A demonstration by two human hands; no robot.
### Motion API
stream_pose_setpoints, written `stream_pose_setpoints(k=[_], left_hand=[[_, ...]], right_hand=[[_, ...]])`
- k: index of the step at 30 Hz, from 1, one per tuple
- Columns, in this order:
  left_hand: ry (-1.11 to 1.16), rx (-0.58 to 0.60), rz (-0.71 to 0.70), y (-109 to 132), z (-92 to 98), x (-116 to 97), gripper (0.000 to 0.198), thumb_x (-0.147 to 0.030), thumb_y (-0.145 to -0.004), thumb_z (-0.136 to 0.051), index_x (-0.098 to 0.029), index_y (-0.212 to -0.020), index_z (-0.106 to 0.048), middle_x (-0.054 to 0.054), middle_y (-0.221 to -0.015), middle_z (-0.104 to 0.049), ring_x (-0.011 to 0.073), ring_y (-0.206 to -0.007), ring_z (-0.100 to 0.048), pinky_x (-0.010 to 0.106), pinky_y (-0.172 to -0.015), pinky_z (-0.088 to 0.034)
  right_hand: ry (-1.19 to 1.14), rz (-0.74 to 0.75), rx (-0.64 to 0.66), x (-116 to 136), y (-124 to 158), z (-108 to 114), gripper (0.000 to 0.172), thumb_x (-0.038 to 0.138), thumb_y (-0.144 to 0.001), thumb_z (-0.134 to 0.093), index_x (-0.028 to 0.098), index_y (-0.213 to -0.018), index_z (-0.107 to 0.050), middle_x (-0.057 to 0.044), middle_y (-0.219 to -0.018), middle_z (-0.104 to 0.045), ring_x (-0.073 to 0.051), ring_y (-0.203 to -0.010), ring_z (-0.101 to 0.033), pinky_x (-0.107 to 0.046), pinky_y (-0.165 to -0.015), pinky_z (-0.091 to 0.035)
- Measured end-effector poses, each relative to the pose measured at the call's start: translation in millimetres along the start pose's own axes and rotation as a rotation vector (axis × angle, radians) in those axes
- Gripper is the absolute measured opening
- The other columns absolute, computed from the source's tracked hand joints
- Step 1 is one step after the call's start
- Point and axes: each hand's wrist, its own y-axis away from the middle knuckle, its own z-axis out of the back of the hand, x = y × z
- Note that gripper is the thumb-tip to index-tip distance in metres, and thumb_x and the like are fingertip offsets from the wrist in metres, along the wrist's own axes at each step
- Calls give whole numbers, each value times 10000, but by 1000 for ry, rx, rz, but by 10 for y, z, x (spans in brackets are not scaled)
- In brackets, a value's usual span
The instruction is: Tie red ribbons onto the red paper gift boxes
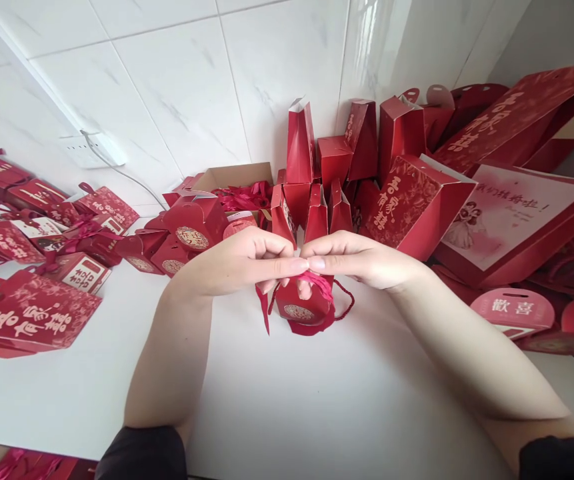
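A small red gift box (300, 311) with a round gold emblem stands on the white table in front of me. A twisted dark red cord handle (347, 308) loops out at its right side. Over its top, my left hand (251, 259) and my right hand (351, 259) meet, thumb tips touching. Both pinch a crimson ribbon (321, 284) that lies across the box top. One ribbon tail hangs down at the box's left. My fingers hide part of the ribbon and the top of the box.
Behind my hands, an open cardboard box (237, 176) holds ribbons. Red gift boxes (197, 220) and upright red bags (301, 140) line the tiled wall. Larger gift bags (419, 203) crowd the right, and more boxes (49, 310) lie left. A cable (127, 175) runs from a wall socket.
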Motion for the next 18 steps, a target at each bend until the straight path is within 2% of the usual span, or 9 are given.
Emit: stream_pose_setpoints(k=[2,5,10,14,18], left_hand=[[97,85,-39,-3,-5,-4,313,-379,-861,-669,-146,-664,-595,27,-713,-682,78,-570,-522,194,-546,-419],[193,188,-74,-16,-28,-9,273,-359,-876,-657,-143,-710,-634,42,-762,-709,83,-600,-568,189,-565,-460],[223,225,-91,-56,-48,-1,287,-363,-892,-637,-138,-717,-667,45,-709,-698,89,-579,-593,184,-541,-477],[297,309,-116,-91,-65,29,263,-306,-880,-647,-154,-666,-654,54,-721,-717,93,-558,-582,199,-531,-463],[360,408,-79,-108,-94,74,287,-377,-818,-700,-184,-615,-639,62,-624,-693,141,-539,-603,255,-535,-504]], right_hand=[[-38,36,9,-9,10,4,202,317,-932,-627,137,-913,-717,-54,-877,-730,-147,-823,-654,-288,-795,-513],[-89,47,39,-19,20,-12,184,294,-892,-683,120,-924,-734,-85,-908,-750,-184,-872,-685,-319,-801,-547],[-126,35,37,4,23,-74,155,238,-832,-749,131,-944,-759,-103,-1022,-765,-194,-935,-715,-312,-829,-580],[-65,79,61,40,42,-98,127,219,-842,-736,138,-934,-769,-92,-960,-779,-170,-831,-729,-284,-770,-595],[-19,161,157,54,73,-123,139,242,-847,-731,137,-936,-754,-96,-921,-780,-170,-781,-729,-275,-712,-594]])
